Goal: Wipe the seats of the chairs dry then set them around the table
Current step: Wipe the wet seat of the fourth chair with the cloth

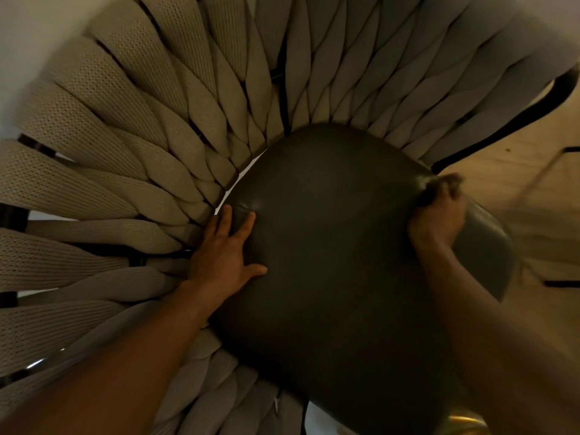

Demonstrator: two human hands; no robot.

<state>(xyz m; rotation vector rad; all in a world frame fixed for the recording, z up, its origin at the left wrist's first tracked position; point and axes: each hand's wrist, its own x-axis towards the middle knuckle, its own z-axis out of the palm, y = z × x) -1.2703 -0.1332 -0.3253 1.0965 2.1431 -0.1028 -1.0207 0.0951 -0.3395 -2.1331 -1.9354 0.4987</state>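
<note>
The person is leaning over a chair [150, 171] with a woven strap back that is fanning out to the left and far side, and a dark cushion [329, 262] is sitting in the middle of its seat. The left hand [224, 259] is lying flat on the cushion's left edge, fingers straight and spread, thumb pointing right, pressing the padding against the straps. The right hand [439, 211] is curling tightly round the cushion's far right corner, bunching the cover in its grip; that hand is blurred, so it is probably moving. No cloth is showing in either hand, though I cannot tell whether something small is hidden in the right fist. A pale wooden floor [518, 189] is showing at the right.

This looks like the seat-handling step: the cushion is being lifted, shifted or settled, not wiped. Next, the hands will likely need to seat the cushion squarely or raise it clear, then take a cloth to dry the surface before the chair is carried to the table, which is not in view.
</note>
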